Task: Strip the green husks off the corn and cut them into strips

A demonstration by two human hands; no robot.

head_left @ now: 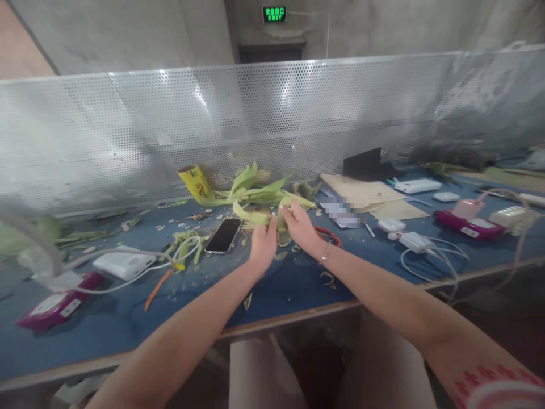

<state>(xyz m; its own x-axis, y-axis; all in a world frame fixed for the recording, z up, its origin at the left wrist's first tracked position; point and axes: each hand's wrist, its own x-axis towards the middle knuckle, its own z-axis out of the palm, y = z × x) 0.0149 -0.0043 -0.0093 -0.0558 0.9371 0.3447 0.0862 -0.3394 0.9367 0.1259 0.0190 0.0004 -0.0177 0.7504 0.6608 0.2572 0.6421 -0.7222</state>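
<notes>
Pale green husk strips (251, 215) run between my two hands at the middle of the table. My left hand (264, 241) is closed on the end of one curved strip. Close beside it, my right hand (298, 224), with a bracelet at the wrist, pinches another piece of husk. Just behind the hands lies a pile of green leaves (259, 190), with a cob partly showing at its back. A phone (223, 235) lies to the left of my left hand. The fingertips are partly blurred.
A yellow tube (196, 183) leans near the perforated metal screen (170, 125). Magenta power strips (59, 301) with cables lie left and right. Brown paper (366, 193), a white box (417, 186), a red loop (330, 234) and husk scraps are on the blue table (289, 289).
</notes>
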